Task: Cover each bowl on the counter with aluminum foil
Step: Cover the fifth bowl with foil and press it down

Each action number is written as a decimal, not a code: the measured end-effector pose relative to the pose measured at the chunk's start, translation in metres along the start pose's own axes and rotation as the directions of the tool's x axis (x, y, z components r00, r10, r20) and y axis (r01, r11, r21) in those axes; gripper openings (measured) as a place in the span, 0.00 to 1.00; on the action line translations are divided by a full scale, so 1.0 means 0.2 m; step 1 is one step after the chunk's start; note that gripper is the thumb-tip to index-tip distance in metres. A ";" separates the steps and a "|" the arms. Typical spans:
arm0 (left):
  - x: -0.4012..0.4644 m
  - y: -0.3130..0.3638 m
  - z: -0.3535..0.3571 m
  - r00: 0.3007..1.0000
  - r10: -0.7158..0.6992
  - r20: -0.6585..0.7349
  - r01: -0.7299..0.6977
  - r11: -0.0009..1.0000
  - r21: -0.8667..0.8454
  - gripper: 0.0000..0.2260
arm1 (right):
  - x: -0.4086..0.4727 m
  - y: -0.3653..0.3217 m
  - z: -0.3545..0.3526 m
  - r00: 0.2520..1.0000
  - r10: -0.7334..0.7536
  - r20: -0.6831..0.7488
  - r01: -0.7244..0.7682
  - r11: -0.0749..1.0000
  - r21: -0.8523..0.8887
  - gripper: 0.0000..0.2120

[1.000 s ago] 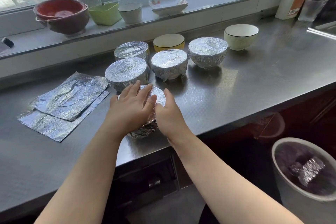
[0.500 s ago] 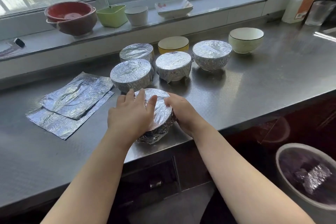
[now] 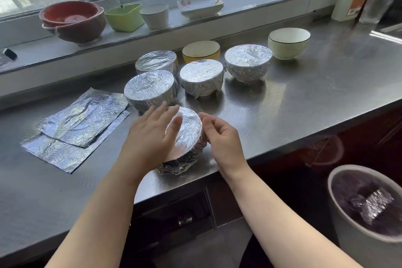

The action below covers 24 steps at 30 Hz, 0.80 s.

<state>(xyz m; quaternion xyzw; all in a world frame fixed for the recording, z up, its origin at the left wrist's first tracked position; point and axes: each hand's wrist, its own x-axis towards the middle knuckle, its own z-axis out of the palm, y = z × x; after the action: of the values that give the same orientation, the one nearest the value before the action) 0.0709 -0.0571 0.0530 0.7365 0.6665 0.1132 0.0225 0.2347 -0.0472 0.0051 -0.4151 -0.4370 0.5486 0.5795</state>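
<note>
A foil-wrapped bowl (image 3: 187, 137) stands near the counter's front edge. My left hand (image 3: 150, 135) lies over its left side with straight fingers, slightly blurred. My right hand (image 3: 221, 135) hovers at its right rim, fingers loosely curled, holding nothing. Behind stand several foil-covered bowls (image 3: 150, 89) (image 3: 201, 76) (image 3: 248, 62) (image 3: 155, 61). A yellow bowl (image 3: 201, 50) and a pale bowl with a dark rim (image 3: 289, 42) are uncovered. Loose foil sheets (image 3: 80, 124) lie flat to the left.
The steel counter (image 3: 315, 93) runs to a window sill holding a red bowl (image 3: 74, 19), a green dish (image 3: 124, 16), a white cup (image 3: 155, 15) and a white plate (image 3: 200, 5). A bin (image 3: 339, 213) with crumpled foil sits on the floor at right.
My right hand has come off the bowl's right side and now hovers beside it. My left hand has lifted and spread its fingers over the foil top.
</note>
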 end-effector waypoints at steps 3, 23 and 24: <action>0.00 -0.01 0.01 1.000 -0.006 -0.010 0.006 1.000 -0.001 0.37 | -0.01 0.02 0.02 1.000 0.003 -0.020 -0.002 0.999 0.039 0.08; 0.02 0.01 0.01 0.999 -0.013 -0.032 0.014 1.000 0.016 0.36 | 0.04 0.06 0.04 0.986 0.083 -0.147 -0.097 0.991 -0.092 0.10; 0.02 0.01 0.01 0.999 -0.014 -0.031 0.014 1.000 0.018 0.36 | 0.04 0.06 0.04 0.985 0.089 -0.149 -0.104 0.990 -0.094 0.10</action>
<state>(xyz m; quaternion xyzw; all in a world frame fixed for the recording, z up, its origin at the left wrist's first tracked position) 0.0733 -0.0540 0.0521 0.7301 0.6729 0.1186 0.0063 0.2243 -0.0387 -0.0042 -0.5034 -0.4007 0.5218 0.5602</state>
